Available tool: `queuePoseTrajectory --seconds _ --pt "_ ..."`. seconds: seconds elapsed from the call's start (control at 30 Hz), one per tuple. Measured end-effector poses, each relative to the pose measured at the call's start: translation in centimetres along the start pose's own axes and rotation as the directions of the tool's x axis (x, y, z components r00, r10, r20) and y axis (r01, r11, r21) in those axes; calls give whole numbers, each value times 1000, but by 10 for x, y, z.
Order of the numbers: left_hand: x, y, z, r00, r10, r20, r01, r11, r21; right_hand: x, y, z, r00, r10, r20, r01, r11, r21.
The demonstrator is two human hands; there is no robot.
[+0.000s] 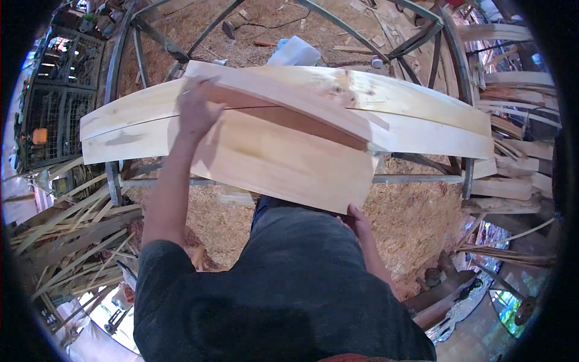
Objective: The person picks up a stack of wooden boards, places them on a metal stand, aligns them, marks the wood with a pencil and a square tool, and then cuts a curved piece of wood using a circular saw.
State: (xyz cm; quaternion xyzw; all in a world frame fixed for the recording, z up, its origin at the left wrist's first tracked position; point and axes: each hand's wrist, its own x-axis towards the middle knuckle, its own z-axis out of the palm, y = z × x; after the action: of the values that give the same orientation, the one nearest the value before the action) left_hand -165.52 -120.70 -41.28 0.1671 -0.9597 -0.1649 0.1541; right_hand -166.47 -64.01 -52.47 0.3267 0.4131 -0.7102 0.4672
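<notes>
- Long planks (437,134): crosswise, under boards
- Wide board (283,166): before person, long axis left-right, right end nearer
- Narrow board (289,99): atop it
- Left hand (199,108): narrow board's left end, blurred, grip can't tell
- Right hand (360,224): wide board's near-right corner, fingers hidden, can't tell

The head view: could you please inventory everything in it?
Frame: one, grey, middle
Long planks: two, pale yellow, across frame
Narrow board: one, tan, centre
Broad board: one, tan, lower centre
Container: one, whitish, beyond planks
Shavings: many, tan, underneath
Strips: many, pale brown, left
Stacked boards: several, pale, right
Mesh panels: several, dark, left
Unclear object: one, orange, left
Shirt: one, dark, bottom
Left hand: one, on narrow board
Right hand: one, at broad board's corner
</notes>
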Motion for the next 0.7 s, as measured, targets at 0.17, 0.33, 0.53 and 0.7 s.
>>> queuePoseTrajectory --seconds 0.17,0.33,0.53,0.7 --pt "72 72 58 845 426 323 -468 882 60 0 -4 9 991 -111 -77 103 990 -100" --pt "97 90 93 708 302 639 -451 889 79 -5 -18 33 952 -180 -249 150 979 -135" --pt "114 86 79 662 346 665 -480 877 22 15 -19 21 988 -122 -93 129 988 81" --pt "128 98 68 704 402 585 -502 865 10 10 -25 34 971 -158 -177 169 985 45"
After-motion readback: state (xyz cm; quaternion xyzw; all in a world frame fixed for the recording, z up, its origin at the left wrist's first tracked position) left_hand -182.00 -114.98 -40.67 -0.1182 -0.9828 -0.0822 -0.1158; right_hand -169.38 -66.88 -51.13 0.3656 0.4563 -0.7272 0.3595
